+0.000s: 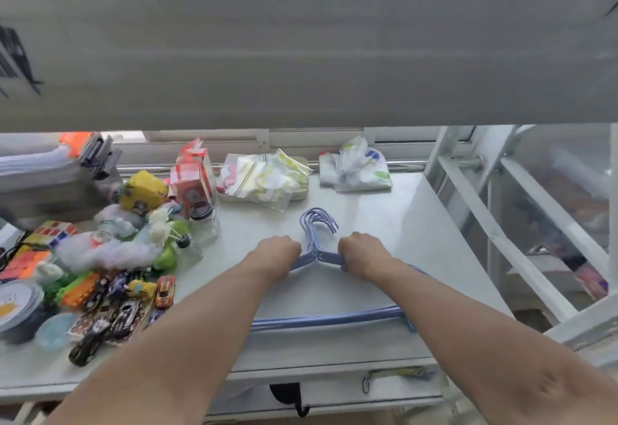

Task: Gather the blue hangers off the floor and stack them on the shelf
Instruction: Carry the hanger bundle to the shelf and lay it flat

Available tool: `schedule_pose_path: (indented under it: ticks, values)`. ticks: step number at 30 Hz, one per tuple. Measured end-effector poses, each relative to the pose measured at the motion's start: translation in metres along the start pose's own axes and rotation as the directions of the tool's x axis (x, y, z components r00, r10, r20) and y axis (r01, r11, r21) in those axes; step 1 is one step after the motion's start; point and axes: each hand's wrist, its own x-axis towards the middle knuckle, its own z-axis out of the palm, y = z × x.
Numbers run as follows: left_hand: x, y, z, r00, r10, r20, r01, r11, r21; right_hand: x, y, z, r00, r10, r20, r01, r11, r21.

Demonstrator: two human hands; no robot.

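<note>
A stack of several blue hangers [321, 319] lies flat on the white shelf [418, 224], hooks pointing away from me. My left hand [276, 252] is closed around the left shoulder of the stack, just below the hooks. On the other side of the hooks, my right hand [363, 252] grips the right shoulder. Both forearms reach in from below and hide parts of the hangers' sides. The bottom bars show between my arms.
Toys, toy cars, puzzle cubes, a jar [204, 224] and red boxes [192, 179] crowd the shelf's left part. Plastic bags [267, 175] and a wrapped bundle [354, 169] lie at the back. A wide grey beam [301, 50] hangs overhead. A white ladder frame [521, 217] stands right.
</note>
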Motion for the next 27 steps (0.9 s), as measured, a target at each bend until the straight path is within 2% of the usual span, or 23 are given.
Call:
schedule_pose_path:
  ticks: [4, 7, 10, 12, 13, 15, 19, 23, 27]
  values:
    - [0.001, -0.009, 0.003, 0.999, 0.002, -0.045, -0.005, 0.999, -0.052, 0.001, 0.006, 0.001, 1.0, -0.006, 0.012, 0.005, 0.999, 0.047]
    - [0.005, -0.012, 0.003, 0.997, -0.075, -0.026, 0.066, 0.967, -0.246, -0.002, 0.015, 0.003, 1.0, -0.013, 0.01, 0.012, 0.998, 0.059]
    - [0.024, -0.004, -0.008, 0.969, -0.248, 0.004, 0.203, 0.784, -0.587, -0.004, 0.021, 0.008, 1.0, -0.019, -0.011, 0.02, 0.998, 0.053]
    - [0.045, 0.006, -0.014, 0.939, -0.34, 0.046, 0.273, 0.657, -0.702, -0.004, 0.021, 0.012, 0.999, -0.026, -0.026, 0.027, 0.999, 0.047]
    - [0.054, 0.012, -0.016, 0.929, -0.367, 0.048, 0.286, 0.63, -0.722, -0.003, 0.021, 0.015, 0.999, -0.029, -0.033, 0.03, 0.999, 0.044]
    - [0.069, 0.023, -0.02, 0.899, -0.438, 0.019, 0.319, 0.622, -0.715, -0.001, 0.021, 0.019, 0.998, -0.032, -0.057, 0.035, 0.999, 0.039]
    - [0.093, 0.031, -0.027, 0.825, -0.563, -0.043, 0.429, 0.674, -0.602, 0.0, 0.025, 0.025, 0.995, -0.048, -0.087, 0.05, 0.998, 0.024]
    - [0.107, 0.03, -0.034, 0.821, -0.568, -0.063, 0.461, 0.723, -0.515, 0.001, 0.026, 0.027, 0.991, -0.064, -0.116, 0.068, 0.997, 0.034]
    - [0.116, 0.033, -0.039, 0.849, -0.524, -0.07, 0.438, 0.77, -0.464, 0.0, 0.025, 0.027, 0.99, -0.057, -0.13, 0.065, 0.996, 0.057]
